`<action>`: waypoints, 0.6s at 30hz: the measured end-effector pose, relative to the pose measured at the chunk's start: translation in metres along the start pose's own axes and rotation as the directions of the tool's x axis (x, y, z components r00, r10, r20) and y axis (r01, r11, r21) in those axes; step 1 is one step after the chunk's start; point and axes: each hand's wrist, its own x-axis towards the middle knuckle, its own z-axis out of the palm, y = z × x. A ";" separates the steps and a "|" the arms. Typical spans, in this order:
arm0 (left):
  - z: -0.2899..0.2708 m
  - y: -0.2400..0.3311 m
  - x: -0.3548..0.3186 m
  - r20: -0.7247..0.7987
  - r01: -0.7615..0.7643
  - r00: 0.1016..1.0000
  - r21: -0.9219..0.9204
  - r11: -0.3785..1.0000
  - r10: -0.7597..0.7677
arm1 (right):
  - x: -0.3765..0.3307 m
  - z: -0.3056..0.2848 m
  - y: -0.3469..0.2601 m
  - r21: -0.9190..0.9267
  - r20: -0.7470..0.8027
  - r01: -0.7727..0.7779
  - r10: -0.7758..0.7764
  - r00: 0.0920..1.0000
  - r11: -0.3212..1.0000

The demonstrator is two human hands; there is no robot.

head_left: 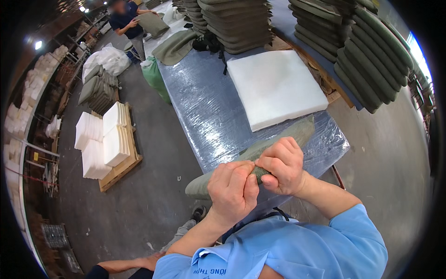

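An olive-green stuffed cushion cover (278,139) lies on edge along the near end of the plastic-wrapped table (204,102). My left hand (232,188) and my right hand (283,165) are both pinched on its near edge, thumbs together over the seam. Just beyond the cushion a white foam slab (274,86) lies flat on the table.
Tall stacks of finished green cushions (371,51) stand at the back and right. A pallet with white foam slabs (104,139) sits on the floor at left. Another person (127,23) holds a green cushion at the table's far end. A green bag (155,79) leans against the table.
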 end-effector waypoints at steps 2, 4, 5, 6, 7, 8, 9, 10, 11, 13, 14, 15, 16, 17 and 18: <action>-0.003 0.005 -0.003 0.036 0.052 0.998 -0.018 0.998 -0.051 | 0.000 -0.003 -0.005 0.020 0.030 -0.021 0.021 0.999 1.000; -0.003 0.002 0.001 0.034 0.075 0.997 -0.029 0.997 -0.074 | 0.006 -0.004 -0.003 0.007 0.053 -0.022 0.022 0.998 1.000; -0.003 0.001 0.003 0.034 0.088 0.996 -0.035 0.995 -0.087 | 0.008 -0.004 -0.002 0.001 0.066 -0.024 0.024 0.998 1.000; -0.002 -0.001 0.005 0.023 0.078 0.997 -0.040 0.996 -0.077 | 0.011 -0.003 -0.002 -0.003 0.069 -0.038 0.038 0.997 0.999; -0.002 -0.004 0.006 0.012 0.068 0.998 -0.046 0.997 -0.068 | 0.014 -0.003 -0.002 -0.007 0.073 -0.051 0.052 0.996 0.999; -0.001 -0.006 0.006 0.001 0.058 0.998 -0.052 0.997 -0.058 | 0.017 -0.002 -0.003 -0.011 0.077 -0.065 0.065 0.995 0.998; -0.001 -0.008 0.005 -0.030 0.011 0.999 -0.065 0.998 -0.013 | 0.019 -0.001 -0.004 -0.005 0.071 -0.092 0.092 0.993 0.996; -0.001 -0.011 0.003 -0.062 -0.038 0.998 -0.078 0.996 0.033 | 0.019 0.001 -0.005 0.002 0.066 -0.118 0.118 0.991 0.993; -0.002 -0.012 0.003 -0.094 -0.087 0.992 -0.088 0.992 0.078 | 0.020 0.002 -0.006 0.010 0.060 -0.144 0.143 0.988 0.989; -0.008 -0.006 0.003 -0.038 -0.115 0.993 -0.032 0.993 0.114 | 0.020 -0.001 -0.005 0.030 0.121 -0.180 0.175 0.977 0.983; -0.010 -0.004 0.003 -0.009 -0.131 0.991 -0.004 0.991 0.131 | 0.021 -0.002 -0.004 0.039 0.151 -0.198 0.190 0.970 0.979; -0.010 -0.006 0.002 -0.004 -0.114 0.993 0.002 0.993 0.114 | 0.022 -0.002 -0.002 0.100 0.106 -0.166 0.155 0.982 0.981; -0.010 -0.010 0.000 0.000 -0.097 0.995 0.009 0.995 0.097 | 0.022 0.000 0.002 0.160 0.058 -0.130 0.123 0.991 0.978; -0.010 -0.012 0.000 0.005 -0.081 0.997 0.016 0.997 0.081 | 0.023 0.001 0.004 0.218 0.007 -0.091 0.092 0.996 0.972; -0.012 -0.012 0.000 0.016 -0.076 0.997 0.015 0.997 0.076 | 0.023 -0.001 0.004 0.208 0.032 -0.035 0.029 0.999 0.978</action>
